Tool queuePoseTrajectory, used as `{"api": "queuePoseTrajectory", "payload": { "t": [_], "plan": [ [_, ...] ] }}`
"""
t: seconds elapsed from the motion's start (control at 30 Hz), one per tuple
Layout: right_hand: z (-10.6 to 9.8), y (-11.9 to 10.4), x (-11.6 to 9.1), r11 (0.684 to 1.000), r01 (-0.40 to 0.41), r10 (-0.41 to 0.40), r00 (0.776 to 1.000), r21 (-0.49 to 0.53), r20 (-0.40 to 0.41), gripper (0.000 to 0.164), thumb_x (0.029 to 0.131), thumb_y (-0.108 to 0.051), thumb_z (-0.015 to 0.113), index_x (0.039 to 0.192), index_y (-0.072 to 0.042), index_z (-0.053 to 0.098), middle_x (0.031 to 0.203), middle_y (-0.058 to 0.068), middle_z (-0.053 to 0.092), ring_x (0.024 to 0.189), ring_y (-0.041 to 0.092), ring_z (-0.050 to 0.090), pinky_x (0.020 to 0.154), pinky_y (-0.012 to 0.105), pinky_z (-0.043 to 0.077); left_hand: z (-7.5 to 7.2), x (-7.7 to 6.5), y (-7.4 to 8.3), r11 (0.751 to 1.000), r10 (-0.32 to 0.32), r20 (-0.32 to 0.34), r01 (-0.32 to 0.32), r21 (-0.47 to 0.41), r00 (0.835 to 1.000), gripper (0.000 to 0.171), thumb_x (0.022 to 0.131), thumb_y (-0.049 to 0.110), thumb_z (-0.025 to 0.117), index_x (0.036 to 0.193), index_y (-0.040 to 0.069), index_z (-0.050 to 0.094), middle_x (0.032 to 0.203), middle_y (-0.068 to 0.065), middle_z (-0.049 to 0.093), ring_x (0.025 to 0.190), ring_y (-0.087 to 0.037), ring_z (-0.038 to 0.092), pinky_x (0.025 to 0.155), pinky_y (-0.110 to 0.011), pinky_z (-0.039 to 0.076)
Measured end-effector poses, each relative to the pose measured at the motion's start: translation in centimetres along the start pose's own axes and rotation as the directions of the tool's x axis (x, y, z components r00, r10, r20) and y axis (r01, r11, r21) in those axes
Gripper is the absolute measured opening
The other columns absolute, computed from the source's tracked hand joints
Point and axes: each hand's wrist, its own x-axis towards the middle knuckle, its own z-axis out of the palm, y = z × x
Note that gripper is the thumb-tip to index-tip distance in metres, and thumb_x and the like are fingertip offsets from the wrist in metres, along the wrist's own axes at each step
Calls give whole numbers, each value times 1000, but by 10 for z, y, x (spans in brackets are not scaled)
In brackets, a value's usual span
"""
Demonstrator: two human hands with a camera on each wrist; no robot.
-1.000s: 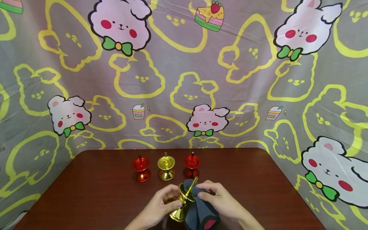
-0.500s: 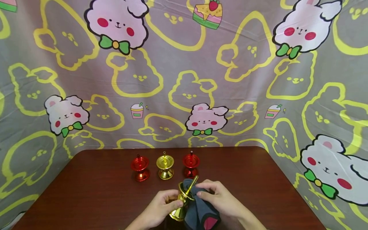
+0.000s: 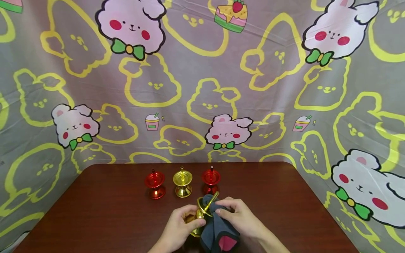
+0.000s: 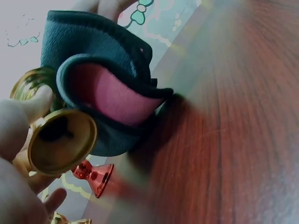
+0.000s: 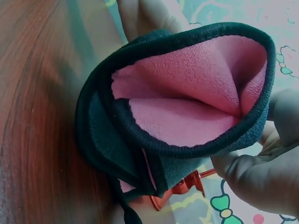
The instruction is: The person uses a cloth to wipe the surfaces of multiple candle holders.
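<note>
My left hand (image 3: 178, 225) grips a gold candle holder (image 3: 197, 232) around its stem, thumb in front. The holder leans to the right, its thin tube pointing up and right in the head view; the left wrist view shows its hollow round base (image 4: 63, 142). My right hand (image 3: 241, 217) pinches a dark blue-grey cloth (image 3: 216, 230) with a pink inner side and black edging. The bunched cloth lies against the holder's dish and hides part of it. In the right wrist view the cloth's pink side (image 5: 187, 98) opens toward the camera.
Beyond my hands, a red candle holder (image 3: 156, 191), a gold one (image 3: 183, 191) and another red one (image 3: 211, 180) stand upright in a row. The brown wooden table (image 3: 104, 214) reaches back to a patterned cloth wall (image 3: 196, 63).
My left hand and the gold candle holder have shifted slightly right and the holder's base has swung a little upward. The cloth's lower end has moved slightly left. The standing holders are unmoved.
</note>
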Motion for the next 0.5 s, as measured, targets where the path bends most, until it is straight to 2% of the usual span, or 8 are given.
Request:
{"api": "queuePoseTrajectory", "payload": {
  "t": [0.13,0.27,0.4,0.5],
  "plan": [
    [3,2,1,998,22,-24,999,-53,-38,24,96,-7,66,116,6,71,105,10,65,97,19,55,78,24,46,5,0,3,995,-18,-104,27,91,994,29,80,18,85,102,6,71,92,-2,72,82,-9,64,72,-24,52],
    [5,2,1,995,29,-35,997,-96,-62,25,95,-8,68,115,4,72,103,8,65,96,18,56,78,24,46,10,2,3,978,23,-185,16,206,983,29,73,21,90,93,14,70,88,5,71,84,-8,64,72,-24,52],
    [5,3,1,994,26,-32,998,-103,-56,24,95,-8,68,115,4,72,103,8,65,96,18,57,77,24,46,10,3,1,956,65,-214,1,294,975,31,68,24,93,88,19,69,86,10,69,84,-8,63,72,-25,51],
    [3,4,1,995,25,-29,999,-100,-43,24,95,-8,68,116,5,72,105,9,65,97,19,57,78,24,46,8,3,2,949,73,-194,-8,316,978,33,68,28,93,88,19,69,86,10,69,83,-7,63,72,-25,51]
  ]
}}
